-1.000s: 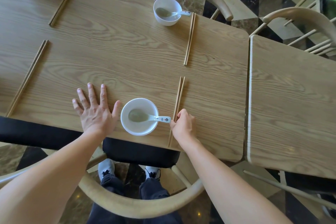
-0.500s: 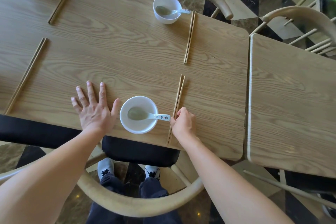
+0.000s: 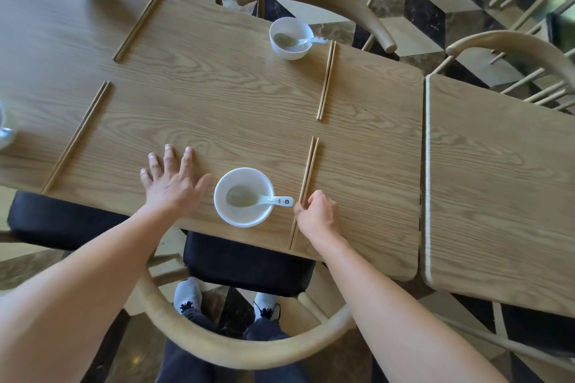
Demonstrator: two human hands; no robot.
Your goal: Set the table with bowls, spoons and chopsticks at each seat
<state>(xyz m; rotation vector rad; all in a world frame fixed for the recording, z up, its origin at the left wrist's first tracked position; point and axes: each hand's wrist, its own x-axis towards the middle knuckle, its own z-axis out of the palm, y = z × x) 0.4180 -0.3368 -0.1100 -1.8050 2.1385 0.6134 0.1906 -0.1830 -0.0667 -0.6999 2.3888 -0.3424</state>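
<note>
Bare forearms, no sleeves, dark trousers [image 3: 189, 361], white shoes [image 3: 186, 292] with black laces

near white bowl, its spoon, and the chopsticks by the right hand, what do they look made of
Round white bowl nearest the person: likely glazed ceramic, smooth with a soft sheen. White soup spoon inside it: looks like ceramic too, glossy, with small printed marks on the handle; melamine is possible. Thin tan chopsticks touched by the right hand: matte, probably bamboo or wood.

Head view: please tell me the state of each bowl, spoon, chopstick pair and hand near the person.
Near bowl: upright, spoon inside.
Near spoon: handle over the rim, pointing right.
Near chopsticks: flat, paired, pinched.
Right hand: closed on near chopsticks.
Left hand: flat, fingers spread.
Far bowl: upright, spoon inside.
Far chopsticks: flat, untouched.
</note>
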